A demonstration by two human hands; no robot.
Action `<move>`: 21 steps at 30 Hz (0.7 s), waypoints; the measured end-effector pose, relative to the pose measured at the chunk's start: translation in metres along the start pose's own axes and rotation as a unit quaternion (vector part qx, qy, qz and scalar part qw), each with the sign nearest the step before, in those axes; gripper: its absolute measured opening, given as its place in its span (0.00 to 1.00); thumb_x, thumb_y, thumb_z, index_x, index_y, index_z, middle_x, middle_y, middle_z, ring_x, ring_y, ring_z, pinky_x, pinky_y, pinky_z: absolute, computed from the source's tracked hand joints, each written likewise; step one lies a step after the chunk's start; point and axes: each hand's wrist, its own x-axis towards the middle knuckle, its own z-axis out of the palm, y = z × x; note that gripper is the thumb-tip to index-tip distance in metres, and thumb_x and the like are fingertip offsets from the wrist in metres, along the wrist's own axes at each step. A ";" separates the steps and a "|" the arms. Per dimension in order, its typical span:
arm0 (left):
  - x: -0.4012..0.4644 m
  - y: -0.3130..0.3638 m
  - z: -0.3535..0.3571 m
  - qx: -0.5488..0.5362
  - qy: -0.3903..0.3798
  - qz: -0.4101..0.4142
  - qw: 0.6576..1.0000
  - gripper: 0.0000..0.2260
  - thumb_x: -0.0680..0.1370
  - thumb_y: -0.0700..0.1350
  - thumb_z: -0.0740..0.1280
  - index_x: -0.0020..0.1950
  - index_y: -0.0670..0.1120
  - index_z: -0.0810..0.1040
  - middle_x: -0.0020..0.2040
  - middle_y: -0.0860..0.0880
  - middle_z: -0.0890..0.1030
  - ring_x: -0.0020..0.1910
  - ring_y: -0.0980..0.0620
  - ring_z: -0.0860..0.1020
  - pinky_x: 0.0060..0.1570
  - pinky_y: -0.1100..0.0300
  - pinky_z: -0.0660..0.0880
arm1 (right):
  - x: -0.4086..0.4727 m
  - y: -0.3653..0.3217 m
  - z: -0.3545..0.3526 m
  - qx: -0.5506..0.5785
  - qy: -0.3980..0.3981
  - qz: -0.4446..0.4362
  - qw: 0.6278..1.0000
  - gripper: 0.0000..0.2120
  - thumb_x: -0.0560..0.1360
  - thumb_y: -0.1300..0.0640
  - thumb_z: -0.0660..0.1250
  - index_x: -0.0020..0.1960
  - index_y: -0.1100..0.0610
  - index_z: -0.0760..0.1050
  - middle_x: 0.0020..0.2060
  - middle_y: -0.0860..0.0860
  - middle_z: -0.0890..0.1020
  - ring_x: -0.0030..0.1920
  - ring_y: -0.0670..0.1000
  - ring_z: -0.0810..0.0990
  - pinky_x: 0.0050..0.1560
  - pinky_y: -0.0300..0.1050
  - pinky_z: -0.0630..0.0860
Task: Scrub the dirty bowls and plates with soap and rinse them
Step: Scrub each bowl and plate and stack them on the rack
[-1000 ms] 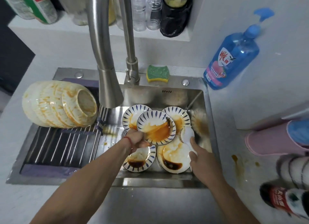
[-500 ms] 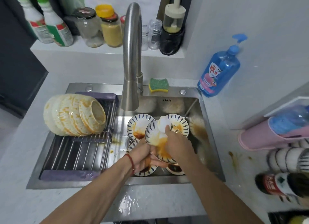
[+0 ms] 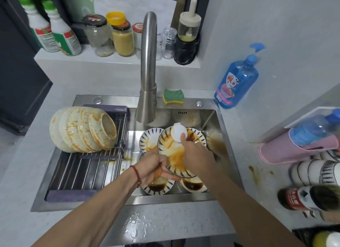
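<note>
- Bowls (image 3: 82,130) lie stacked on their sides on the rack (image 3: 82,165) at far left, still stained.
- Left hand (image 3: 154,165) pinches the near-left rim of the plate (image 3: 174,154), held tilted over the sink (image 3: 230,154).
- Right hand (image 3: 198,154) presses a white pad (image 3: 179,133) (fingers curled round it) on the plate's far edge; the unscrubbed sauce lies nearer, toward the left grip.
- Soap (image 3: 236,82) stands far right on the bench (image 3: 257,173).

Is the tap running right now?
Off, as far as visible: no stream falls from the faucet spout above the plate.
</note>
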 end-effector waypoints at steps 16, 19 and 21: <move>-0.003 0.003 0.000 0.025 0.144 0.058 0.988 0.34 0.74 0.25 0.56 0.81 0.32 0.52 0.64 0.33 0.76 0.50 0.31 0.85 0.42 0.35 0.84 | -0.031 0.040 -0.004 -0.102 -0.093 -0.056 0.989 0.30 0.84 0.60 0.56 0.83 0.49 0.51 0.44 0.45 0.76 0.36 0.43 0.73 0.31 0.34 0.64; -0.005 0.007 0.005 0.023 0.147 0.072 0.986 0.33 0.75 0.24 0.54 0.81 0.33 0.55 0.60 0.36 0.77 0.43 0.39 0.87 0.37 0.42 0.85 | -0.042 0.033 0.005 -0.084 -0.111 -0.071 0.988 0.29 0.84 0.58 0.55 0.83 0.48 0.53 0.55 0.49 0.79 0.43 0.45 0.75 0.39 0.38 0.73; -0.012 0.007 0.012 0.044 0.146 0.068 0.986 0.30 0.76 0.23 0.54 0.79 0.28 0.54 0.55 0.37 0.77 0.37 0.44 0.87 0.34 0.46 0.85 | -0.035 0.037 0.000 -0.092 -0.079 -0.049 0.991 0.29 0.83 0.59 0.55 0.83 0.50 0.53 0.44 0.47 0.77 0.36 0.43 0.72 0.34 0.37 0.70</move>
